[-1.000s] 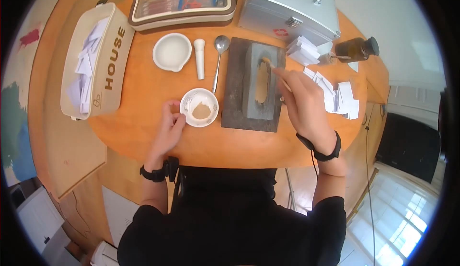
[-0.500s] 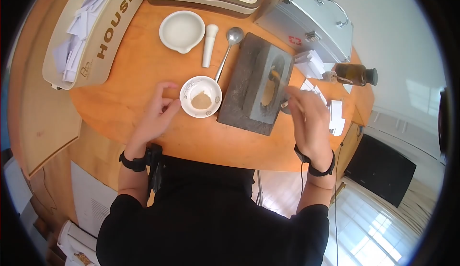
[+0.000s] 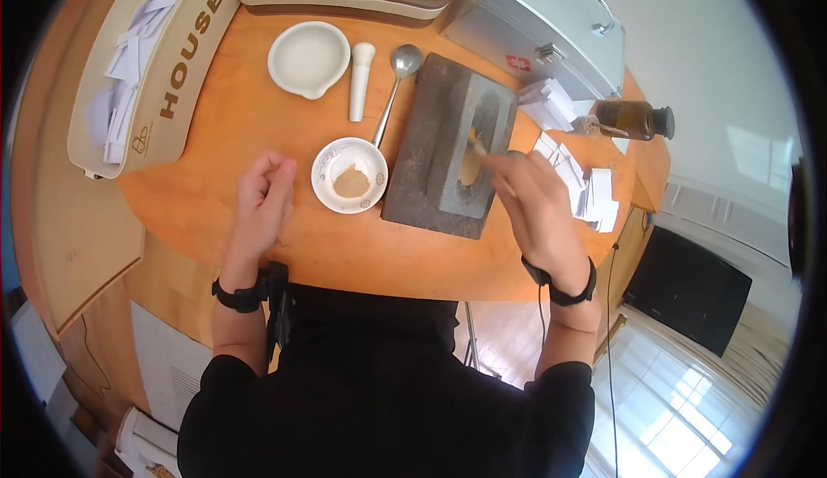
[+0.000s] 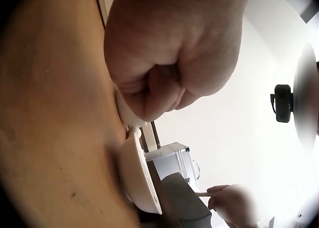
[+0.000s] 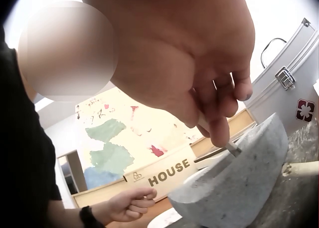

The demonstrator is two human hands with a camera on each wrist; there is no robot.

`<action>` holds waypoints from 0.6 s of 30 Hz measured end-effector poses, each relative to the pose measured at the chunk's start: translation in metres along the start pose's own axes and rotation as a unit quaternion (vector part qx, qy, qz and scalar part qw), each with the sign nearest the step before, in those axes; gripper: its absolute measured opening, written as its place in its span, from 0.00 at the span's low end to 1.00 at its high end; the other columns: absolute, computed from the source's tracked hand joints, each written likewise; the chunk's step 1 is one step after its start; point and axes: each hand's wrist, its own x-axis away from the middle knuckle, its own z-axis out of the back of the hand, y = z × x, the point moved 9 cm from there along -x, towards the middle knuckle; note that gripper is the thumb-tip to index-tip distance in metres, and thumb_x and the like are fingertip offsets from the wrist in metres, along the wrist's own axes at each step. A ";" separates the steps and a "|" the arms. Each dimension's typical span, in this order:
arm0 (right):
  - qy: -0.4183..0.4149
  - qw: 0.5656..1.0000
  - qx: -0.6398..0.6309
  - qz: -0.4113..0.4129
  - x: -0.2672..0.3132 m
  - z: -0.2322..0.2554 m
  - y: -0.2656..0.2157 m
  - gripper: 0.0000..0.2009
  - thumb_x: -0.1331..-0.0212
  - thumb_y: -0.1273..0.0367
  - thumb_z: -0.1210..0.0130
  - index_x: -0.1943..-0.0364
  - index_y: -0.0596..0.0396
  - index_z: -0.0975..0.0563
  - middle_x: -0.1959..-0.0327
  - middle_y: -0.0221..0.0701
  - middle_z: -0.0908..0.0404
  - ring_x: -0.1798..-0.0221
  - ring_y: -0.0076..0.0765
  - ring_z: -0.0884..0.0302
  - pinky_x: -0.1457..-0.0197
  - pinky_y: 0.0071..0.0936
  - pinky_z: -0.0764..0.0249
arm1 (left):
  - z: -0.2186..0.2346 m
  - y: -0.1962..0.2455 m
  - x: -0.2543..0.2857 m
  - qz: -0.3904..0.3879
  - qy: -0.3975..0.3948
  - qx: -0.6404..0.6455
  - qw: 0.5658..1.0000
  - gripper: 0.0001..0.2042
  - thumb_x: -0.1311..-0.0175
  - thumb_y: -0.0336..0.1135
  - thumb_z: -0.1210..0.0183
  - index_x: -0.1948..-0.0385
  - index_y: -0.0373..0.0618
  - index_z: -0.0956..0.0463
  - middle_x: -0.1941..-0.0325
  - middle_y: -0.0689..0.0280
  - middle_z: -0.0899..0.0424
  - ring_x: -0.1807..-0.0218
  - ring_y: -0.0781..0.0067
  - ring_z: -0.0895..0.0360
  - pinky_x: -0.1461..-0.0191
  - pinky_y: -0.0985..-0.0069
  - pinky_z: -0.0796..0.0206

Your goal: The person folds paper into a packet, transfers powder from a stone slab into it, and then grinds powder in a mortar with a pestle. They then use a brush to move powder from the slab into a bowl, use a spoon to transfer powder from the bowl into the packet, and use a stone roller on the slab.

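Observation:
My right hand [image 3: 536,198] pinches a thin pale stick-like tool [image 5: 233,148] over the grey stone trough [image 3: 448,151]. The tool's tan end dips into the hollow, where tan powder [image 3: 468,170] lies. The trough stands on a dark slab [image 3: 412,146]. Left of it sits a small white bowl [image 3: 322,180] with a floral pattern and a patch of tan powder [image 3: 351,183] inside. My left hand [image 3: 263,201] hovers left of this bowl, its fingers curled in toward the palm and holding nothing, as the left wrist view [image 4: 164,63] also shows.
A white mortar [image 3: 308,58], a pestle [image 3: 361,82] and a metal spoon [image 3: 405,61] lie behind the bowl. Paper slips [image 3: 594,194], a brown bottle [image 3: 633,121] and a silver case [image 3: 543,30] stand right. A HOUSE bin [image 3: 185,73] is left.
My left hand has left the small bowl's rim, moved left and curled its fingers. The right hand keeps its grip on the tool, whose tan end has shifted within the trough. The head view has turned.

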 end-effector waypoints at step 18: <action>0.085 0.995 -0.043 -0.033 0.007 0.018 0.019 0.12 0.45 0.81 0.42 0.56 0.61 0.21 0.72 0.37 0.23 0.71 0.42 0.31 0.67 0.34 0.34 | -0.005 -0.002 -0.003 0.030 -0.005 0.015 0.999 0.12 0.24 0.37 0.50 0.73 0.50 0.37 0.83 0.81 0.44 0.85 0.94 0.54 0.85 0.87 0.62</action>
